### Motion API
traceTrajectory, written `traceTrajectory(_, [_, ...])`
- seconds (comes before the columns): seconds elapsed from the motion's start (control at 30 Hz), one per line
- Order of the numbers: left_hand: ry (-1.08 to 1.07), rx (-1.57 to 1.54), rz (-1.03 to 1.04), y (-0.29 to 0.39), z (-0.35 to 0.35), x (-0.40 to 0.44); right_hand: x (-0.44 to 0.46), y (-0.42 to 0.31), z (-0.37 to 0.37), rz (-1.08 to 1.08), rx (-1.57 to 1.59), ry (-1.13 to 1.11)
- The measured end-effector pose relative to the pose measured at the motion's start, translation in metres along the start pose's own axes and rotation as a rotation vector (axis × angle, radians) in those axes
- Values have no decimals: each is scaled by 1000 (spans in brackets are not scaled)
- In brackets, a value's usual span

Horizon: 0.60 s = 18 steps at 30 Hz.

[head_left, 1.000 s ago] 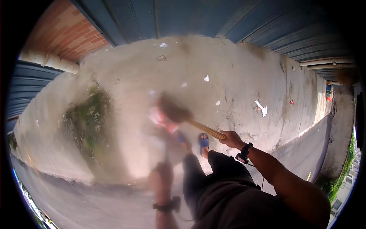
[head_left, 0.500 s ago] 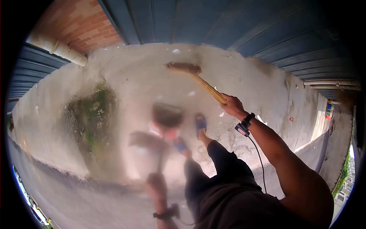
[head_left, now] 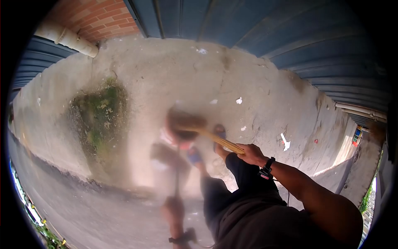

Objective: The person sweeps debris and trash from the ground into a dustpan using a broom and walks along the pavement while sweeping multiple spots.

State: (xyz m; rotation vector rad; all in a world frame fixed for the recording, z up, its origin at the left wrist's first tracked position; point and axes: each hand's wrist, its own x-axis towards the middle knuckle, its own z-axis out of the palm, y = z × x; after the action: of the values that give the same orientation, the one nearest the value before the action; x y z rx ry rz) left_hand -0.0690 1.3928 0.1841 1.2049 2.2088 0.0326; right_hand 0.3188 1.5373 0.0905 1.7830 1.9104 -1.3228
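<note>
One right hand [head_left: 250, 154] is curled round one yellow broom [head_left: 222, 143], its blurry head near two blue slippers [head_left: 220, 133]. One left hand [head_left: 173, 207] is too blurry for me to tell its grip; one dark stick [head_left: 177, 184] runs out from it. Further out, I count one green patch [head_left: 100, 114] on the ground [head_left: 153, 70].

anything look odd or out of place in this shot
Yes: white scraps litter the concrete, the largest beyond the right hand. At left, a dark green, moss-like patch discolours it. A blurry haze softens the left hand.
</note>
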Motion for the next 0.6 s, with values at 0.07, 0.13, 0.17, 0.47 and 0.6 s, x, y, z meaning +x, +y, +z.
traceTrajectory(0.07, [-20,-8,-19,0,1,-1,-7,4,-10,15,-9,32])
traceTrajectory(0.13, [-27,-15,-22,1,0,-1,-3,-7,-41,51,-21,66])
traceTrajectory(0.17, [-23,-19,-17,3,0,-2,8,-7,-56,33,-75,129])
traceTrajectory(0.47, [-4,-32,-82,9,3,-11,210,-11,-149,46,-193,412])
traceTrajectory(0.6, [0,-46,-59,6,2,-8,162,8,-72,-41,-216,218])
